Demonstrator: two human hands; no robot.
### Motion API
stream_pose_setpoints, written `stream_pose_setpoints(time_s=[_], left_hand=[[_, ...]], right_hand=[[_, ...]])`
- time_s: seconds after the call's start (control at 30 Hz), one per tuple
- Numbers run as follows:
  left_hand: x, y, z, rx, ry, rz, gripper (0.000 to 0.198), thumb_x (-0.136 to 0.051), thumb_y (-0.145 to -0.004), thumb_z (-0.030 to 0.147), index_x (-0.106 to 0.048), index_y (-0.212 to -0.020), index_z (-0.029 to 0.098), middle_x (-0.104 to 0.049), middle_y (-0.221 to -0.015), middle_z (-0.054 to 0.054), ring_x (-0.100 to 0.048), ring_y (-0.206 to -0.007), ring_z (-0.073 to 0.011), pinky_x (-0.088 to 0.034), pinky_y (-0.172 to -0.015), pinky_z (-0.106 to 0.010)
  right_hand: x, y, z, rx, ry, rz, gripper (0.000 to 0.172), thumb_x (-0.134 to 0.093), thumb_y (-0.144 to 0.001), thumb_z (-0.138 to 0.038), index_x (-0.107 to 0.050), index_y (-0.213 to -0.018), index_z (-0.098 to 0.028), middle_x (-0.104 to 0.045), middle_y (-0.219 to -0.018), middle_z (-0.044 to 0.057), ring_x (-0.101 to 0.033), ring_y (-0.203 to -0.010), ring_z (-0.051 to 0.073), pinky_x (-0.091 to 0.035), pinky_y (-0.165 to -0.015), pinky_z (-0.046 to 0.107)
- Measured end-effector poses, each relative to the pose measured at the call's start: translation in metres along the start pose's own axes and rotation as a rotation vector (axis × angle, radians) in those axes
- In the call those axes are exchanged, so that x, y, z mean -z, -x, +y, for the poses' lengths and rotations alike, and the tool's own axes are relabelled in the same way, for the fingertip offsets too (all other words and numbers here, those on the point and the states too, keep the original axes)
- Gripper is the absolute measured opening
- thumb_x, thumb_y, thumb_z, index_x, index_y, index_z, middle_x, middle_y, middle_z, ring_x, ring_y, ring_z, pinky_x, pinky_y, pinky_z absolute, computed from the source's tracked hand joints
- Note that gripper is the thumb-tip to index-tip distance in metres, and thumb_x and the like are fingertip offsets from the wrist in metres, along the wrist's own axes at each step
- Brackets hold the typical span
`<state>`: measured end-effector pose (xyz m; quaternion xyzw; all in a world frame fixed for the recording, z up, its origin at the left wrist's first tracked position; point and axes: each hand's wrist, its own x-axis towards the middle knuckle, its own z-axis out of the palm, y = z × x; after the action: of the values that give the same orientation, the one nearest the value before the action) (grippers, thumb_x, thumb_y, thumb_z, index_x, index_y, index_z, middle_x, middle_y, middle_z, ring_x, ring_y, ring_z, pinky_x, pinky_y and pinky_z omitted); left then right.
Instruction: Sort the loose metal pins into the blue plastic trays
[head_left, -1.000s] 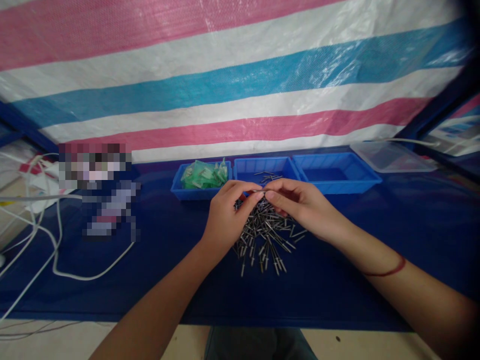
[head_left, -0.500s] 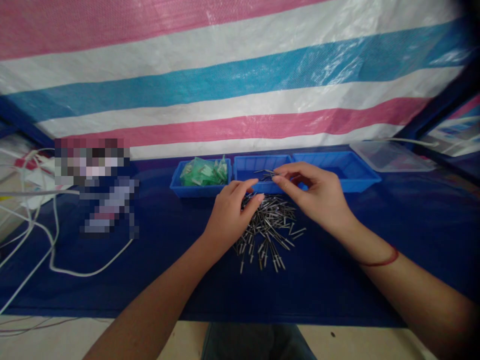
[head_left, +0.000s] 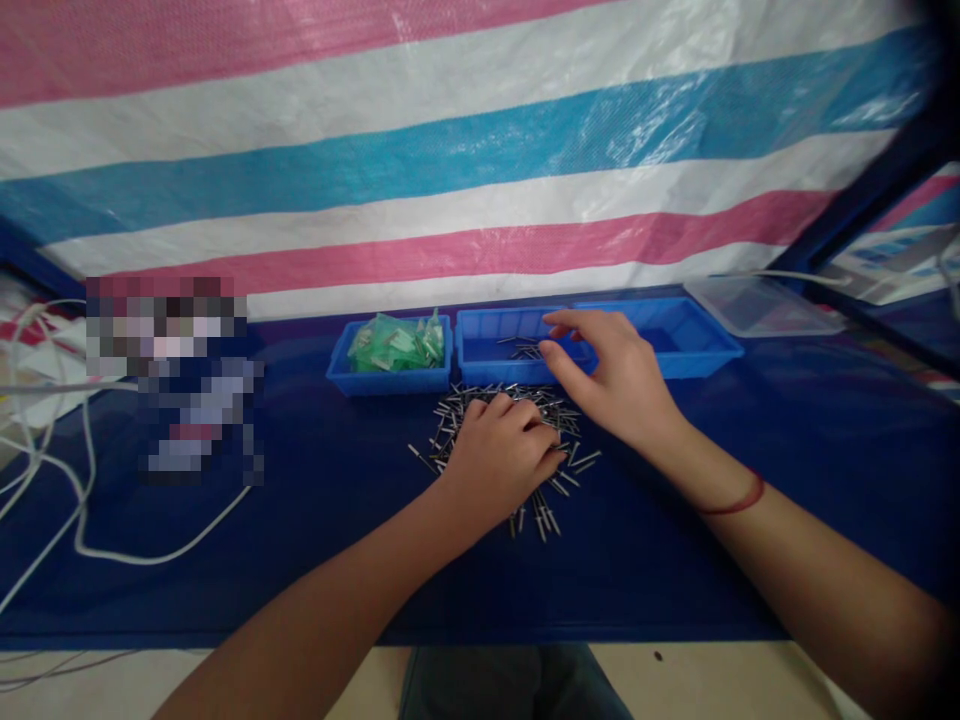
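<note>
A striped sheet (head_left: 465, 210) is hanging behind the wide table (head_left: 645, 560), rivets (head_left: 551, 405) sitting well off its front edge. Left hand (head_left: 504, 455) is covering some, can't tell its grip; right hand (head_left: 621, 378) is hovering by the middle bin (head_left: 495, 372), fingers parted.

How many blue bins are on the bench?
3: left bin with green packets; middle bin with metal pins; right bin, partly behind the right hand. No others show.

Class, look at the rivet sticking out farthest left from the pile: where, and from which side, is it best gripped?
Probably pinch the rivet by its outer end, from above and the left: it slants away from the pile, that end clear on the blue tabletop, while the left hand covers the pile's middle.
</note>
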<state>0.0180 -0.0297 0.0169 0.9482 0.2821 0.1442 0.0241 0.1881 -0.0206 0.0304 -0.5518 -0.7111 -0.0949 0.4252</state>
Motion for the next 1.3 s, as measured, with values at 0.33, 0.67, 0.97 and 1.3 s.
stream_pose_setpoints(time_s=[0.33, 0.67, 0.97, 1.3], left_hand=[[0.001, -0.001, -0.009, 0.231, 0.339, 0.28, 0.016, -0.045, -0.095, 0.026, -0.057, -0.094, 0.017, -0.058, -0.098, -0.006, -0.054, -0.091, -0.0179, -0.041, -0.081, -0.032], [0.001, -0.002, -0.018, 0.379, 0.63, 0.408, 0.011, -0.045, -0.094, 0.026, -0.054, -0.091, 0.018, -0.062, -0.09, -0.004, -0.057, -0.082, -0.0158, -0.043, -0.076, -0.029], [0.001, 0.0, -0.022, 0.29, 0.447, 0.403, 0.009, -0.049, -0.092, 0.023, -0.056, -0.094, 0.018, -0.061, -0.098, -0.007, -0.054, -0.094, -0.0194, -0.042, -0.086, -0.034], [0.01, 0.001, -0.029, 0.283, 0.457, 0.477, 0.005, -0.053, -0.089, 0.023, -0.055, -0.089, 0.019, -0.061, -0.095, -0.006, -0.055, -0.092, -0.0182, -0.043, -0.083, -0.033]], right_hand=[[0.006, 0.005, -0.01, -0.129, -0.23, -0.045, 0.019, -0.05, -0.081, -0.011, -0.065, -0.087, -0.021, -0.069, -0.087, 0.003, -0.06, -0.077, 0.018, -0.045, -0.068, 0.031], [-0.006, 0.011, -0.026, -0.334, -0.679, -0.279, 0.017, -0.061, -0.083, -0.035, -0.062, -0.079, -0.019, -0.062, -0.076, 0.002, -0.054, -0.067, 0.014, -0.042, -0.06, 0.029], [-0.006, 0.013, -0.022, -0.281, -0.652, -0.232, 0.015, -0.06, -0.085, -0.033, -0.066, -0.085, -0.02, -0.066, -0.085, 0.005, -0.06, -0.076, 0.017, -0.047, -0.068, 0.031], [-0.002, 0.011, -0.02, -0.194, -0.551, -0.218, 0.015, -0.058, -0.086, -0.031, -0.067, -0.093, -0.022, -0.066, -0.088, 0.005, -0.059, -0.075, 0.016, -0.047, -0.064, 0.031]])
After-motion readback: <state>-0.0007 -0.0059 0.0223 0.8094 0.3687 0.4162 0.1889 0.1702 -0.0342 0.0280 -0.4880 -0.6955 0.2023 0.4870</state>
